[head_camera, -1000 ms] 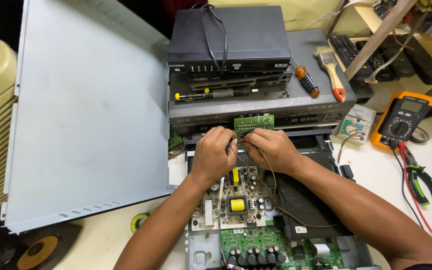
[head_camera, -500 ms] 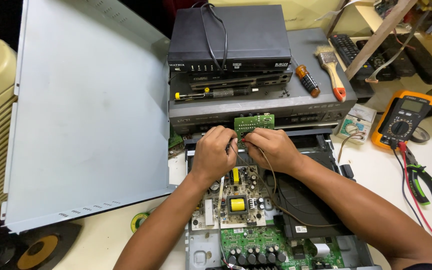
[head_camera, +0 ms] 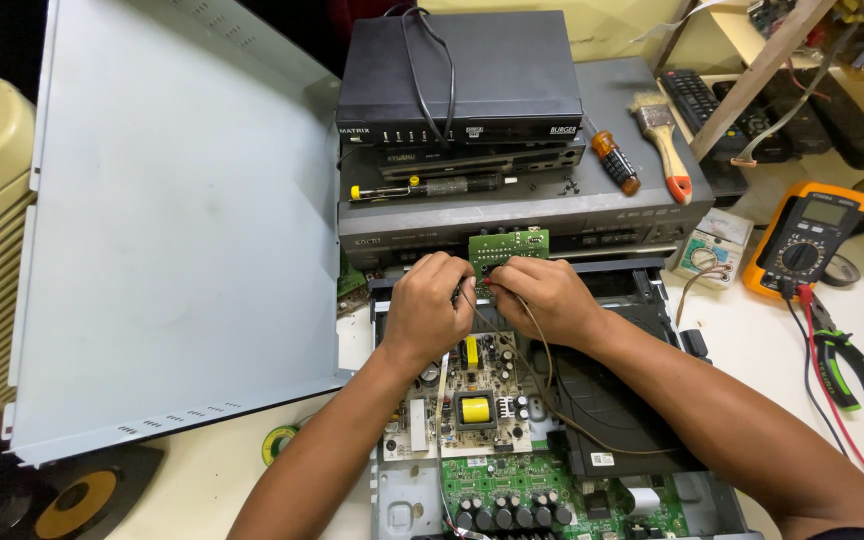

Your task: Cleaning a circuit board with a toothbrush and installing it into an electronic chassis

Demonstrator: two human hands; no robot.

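While left hand and right hand both pinch the small green board, excess pull may tear its brown wires.

Single head view, steeply down, close over workbench

Multimeter right of stacked players; pliers before it.
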